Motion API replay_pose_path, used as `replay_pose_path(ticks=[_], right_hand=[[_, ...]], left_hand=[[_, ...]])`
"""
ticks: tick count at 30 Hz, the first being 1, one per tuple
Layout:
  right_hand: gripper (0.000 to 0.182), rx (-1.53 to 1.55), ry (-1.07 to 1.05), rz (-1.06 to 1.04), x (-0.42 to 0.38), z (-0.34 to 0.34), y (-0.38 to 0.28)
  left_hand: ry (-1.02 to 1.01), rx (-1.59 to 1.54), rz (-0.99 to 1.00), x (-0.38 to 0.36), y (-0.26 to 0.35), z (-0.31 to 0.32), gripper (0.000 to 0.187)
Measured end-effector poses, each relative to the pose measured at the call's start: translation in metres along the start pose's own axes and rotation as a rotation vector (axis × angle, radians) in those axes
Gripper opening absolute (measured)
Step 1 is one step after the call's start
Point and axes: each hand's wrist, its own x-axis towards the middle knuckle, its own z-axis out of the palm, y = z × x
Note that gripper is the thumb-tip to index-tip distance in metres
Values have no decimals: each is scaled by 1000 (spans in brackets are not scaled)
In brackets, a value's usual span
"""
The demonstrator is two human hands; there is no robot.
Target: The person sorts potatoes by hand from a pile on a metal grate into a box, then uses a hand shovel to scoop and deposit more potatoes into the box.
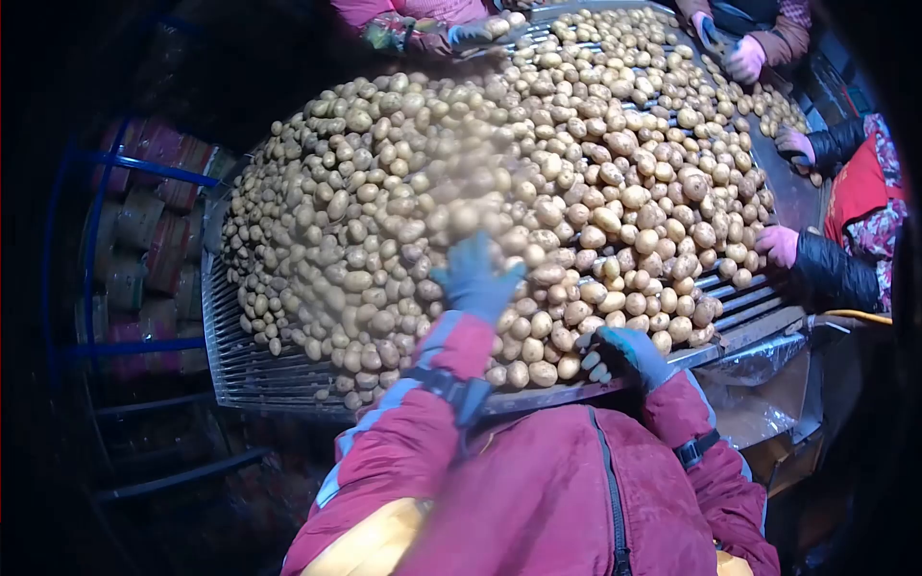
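Observation:
A broad heap of potatoes [384,202] covers a slatted metal table. My left hand [475,278], in a blue-green glove, reaches out over the middle of the heap with its fingers spread; it holds nothing and is slightly blurred. At the table's near edge, my right hand [624,355], gloved in teal and grey, rests beside the nearest potatoes. Its fingers are apart and point left, with nothing in them. Part of the heap beyond my left hand is smeared by a haze or smudge in the view.
Co-workers stand around the far and right sides; one gloved hand [744,60] and others lie by the potatoes. Metal slats [259,360] show at the left edge. Blue rack bars [154,168] and filled sacks [134,221] stand left. A cardboard box [768,408] sits at the right.

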Motion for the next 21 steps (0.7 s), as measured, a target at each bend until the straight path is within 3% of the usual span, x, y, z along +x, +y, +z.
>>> replay_pose_path(ticks=[1,3,6,9,10,12,15,17,18,21], right_hand=[[39,44,5,48,1,0,3],[40,64,12,58,-2,4,9],[40,84,36,53,0,5,11],[39,27,49,25,-3,14,6],[40,21,34,28,1,15,6],[40,13,10,36,7,13,6],[41,-17,-17,20,9,19,-6],[41,-27,26,8,5,23,-14],[40,-27,35,-10,7,19,-13],[42,-29,85,-35,5,12,-7]], left_hand=[[-17,-79,74,4,13,6,99],[179,-149,174,6,31,45,94],[11,-214,133,6,58,47,98],[-112,-368,318,-2,46,55,89],[-8,-378,426,-13,45,42,73],[-27,-628,368,-12,19,32,66],[-78,-767,264,-1,-37,-20,53],[217,-499,137,5,-91,-24,56],[272,-350,118,12,-133,-18,61],[323,-62,82,12,-154,5,71]])
